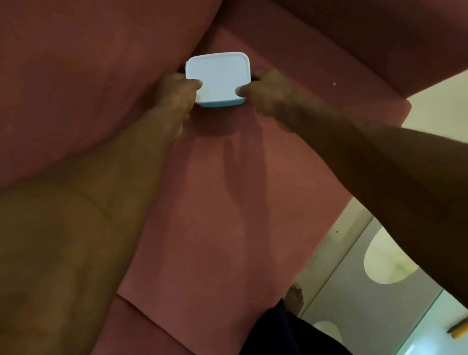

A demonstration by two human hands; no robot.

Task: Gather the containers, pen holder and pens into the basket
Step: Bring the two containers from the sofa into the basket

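Observation:
A square container (pixel 218 76) with a white lid and a light blue base sits on the seat of a pink sofa (pixel 201 209), close to the backrest. My left hand (pixel 179 95) grips its left side with the thumb on the lid. My right hand (pixel 265 88) grips its right side, thumb also on the lid. An orange pen (pixel 464 326) lies on a pale surface at the lower right. No basket or pen holder is in view.
The sofa's backrest (pixel 56 66) rises at the left and its armrest (pixel 382 2) at the top right. Pale floor with grey tiles (pixel 353 280) lies to the right. My foot (pixel 294 298) and dark trouser leg stand at the sofa's front edge.

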